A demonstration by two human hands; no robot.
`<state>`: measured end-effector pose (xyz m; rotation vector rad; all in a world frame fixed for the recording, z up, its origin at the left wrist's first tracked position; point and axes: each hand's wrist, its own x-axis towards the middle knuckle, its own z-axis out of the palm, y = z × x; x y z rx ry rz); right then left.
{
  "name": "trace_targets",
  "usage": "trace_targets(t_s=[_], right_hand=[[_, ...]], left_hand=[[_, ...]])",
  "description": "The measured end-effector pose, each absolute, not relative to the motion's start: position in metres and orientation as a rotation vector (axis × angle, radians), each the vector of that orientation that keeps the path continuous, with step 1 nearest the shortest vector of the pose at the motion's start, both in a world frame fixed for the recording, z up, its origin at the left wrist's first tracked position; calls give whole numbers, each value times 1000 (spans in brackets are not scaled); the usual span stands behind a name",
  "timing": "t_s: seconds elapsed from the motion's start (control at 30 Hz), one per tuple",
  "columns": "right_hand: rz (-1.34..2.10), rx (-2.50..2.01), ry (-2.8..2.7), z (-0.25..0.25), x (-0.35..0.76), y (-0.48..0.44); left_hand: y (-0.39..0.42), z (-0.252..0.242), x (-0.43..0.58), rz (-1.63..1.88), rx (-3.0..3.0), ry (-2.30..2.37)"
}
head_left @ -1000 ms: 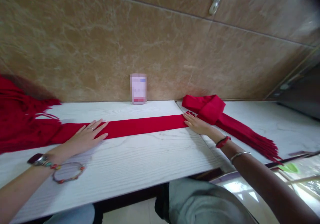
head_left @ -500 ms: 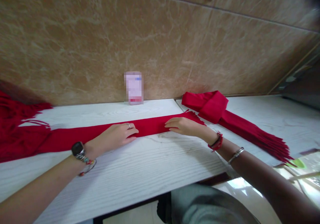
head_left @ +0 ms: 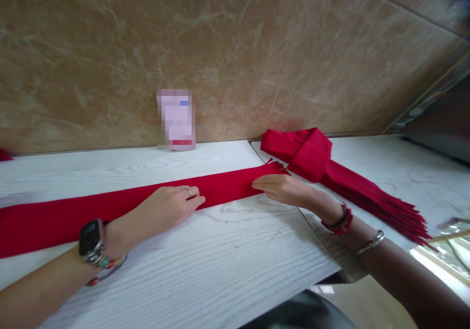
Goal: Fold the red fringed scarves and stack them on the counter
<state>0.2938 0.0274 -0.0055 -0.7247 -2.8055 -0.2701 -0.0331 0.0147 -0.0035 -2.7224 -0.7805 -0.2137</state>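
A long red scarf [head_left: 227,187] lies in a smooth, narrow strip across the white wood-grain table, its short fringe at the right end. My left hand [head_left: 172,204], with a ring and a watch, rests on the strip near its middle, thumb apart from the bent fingers. My right hand [head_left: 281,188] lies on the strip close to the fringed end, fingers stretched out to the left. Neither hand visibly lifts the cloth. Right of it, a second red scarf [head_left: 312,155] lies folded over on itself, with its long fringe toward the lower right.
A pixelated pink phone-like rectangle [head_left: 178,121] leans against the brown marbled wall [head_left: 227,50]. A seam runs across the white table [head_left: 205,265] near my right wrist. The front edge of the table slopes along the bottom, and a dark object [head_left: 440,113] stands at the far right.
My right hand has slid right along the scarf, nearer its fringe. The view has come closer, leaving most of the red fringed bundle at the left out of frame. My left hand stays on the strip.
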Motion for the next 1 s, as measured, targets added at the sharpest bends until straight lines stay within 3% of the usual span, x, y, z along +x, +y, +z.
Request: trace_targets(t_s=[0.4,0.7,1.0], right_hand=[[-49,-1006,-2555,-10,297,25],[125,-901,-2664,-7,302,25],[90,-872,-2682,-6,303,24]], left_hand=[[1,-7,-26,-158,-2640,-954],[5,-11,-28,-112,-2707,-757],[15,-16,-37,-596,-3015,-900]])
